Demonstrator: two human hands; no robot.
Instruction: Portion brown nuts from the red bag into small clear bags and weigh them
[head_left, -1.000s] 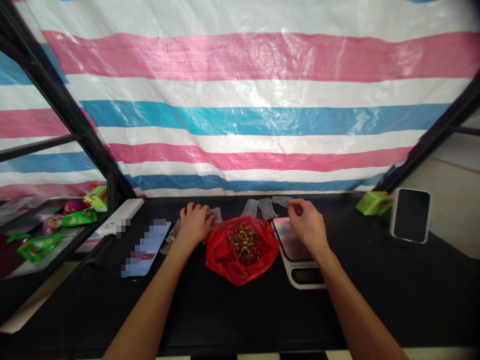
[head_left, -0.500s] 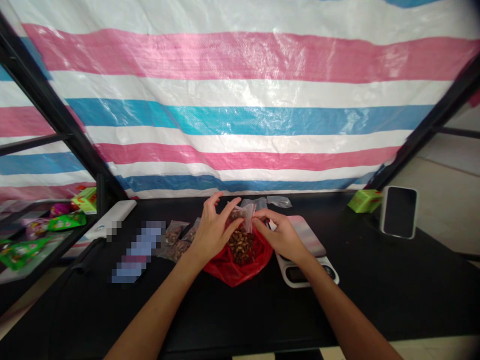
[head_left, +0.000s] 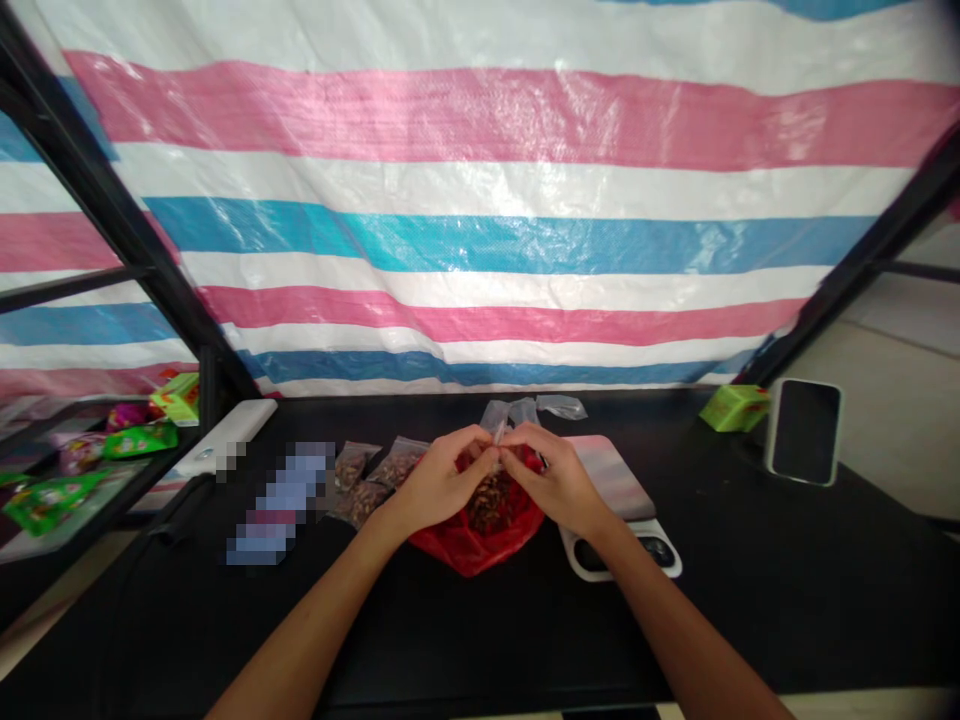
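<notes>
While both hands meet above the pile, the left hand (head_left: 442, 482) and right hand (head_left: 556, 482) are closed to a pinch, fingertips almost touching around the neck of a clear bag (head_left: 498, 432), whose upper edge sticks up just past the right hand's thumb. Whether that bag holds anything is hidden by the fingers.

Directly under the hands, a red bag (head_left: 472, 550) lies spread open, with a heap of brown pieces (head_left: 489, 505) in it, partly hidden by the palms. Just left of the left hand sit three small filled bags (head_left: 365, 478), packed with the same brown pieces, so some portions are bagged and the heap in the red bag is far from gone. Just beyond the fingertips lie more clear bags (head_left: 559, 406), which look unfilled.

Right of the right hand stands a digital scale (head_left: 621, 553), its pink-toned platform (head_left: 604, 475) bare. Further left of the left hand lies a pixelated card (head_left: 279, 505), and beyond it a white power bank (head_left: 236, 432). Well right of the right hand sit a green box (head_left: 735, 408) and a phone (head_left: 805, 432).

A black table (head_left: 757, 600) runs under both forearms, ending at a striped tarp (head_left: 480, 250) beyond the hands.
</notes>
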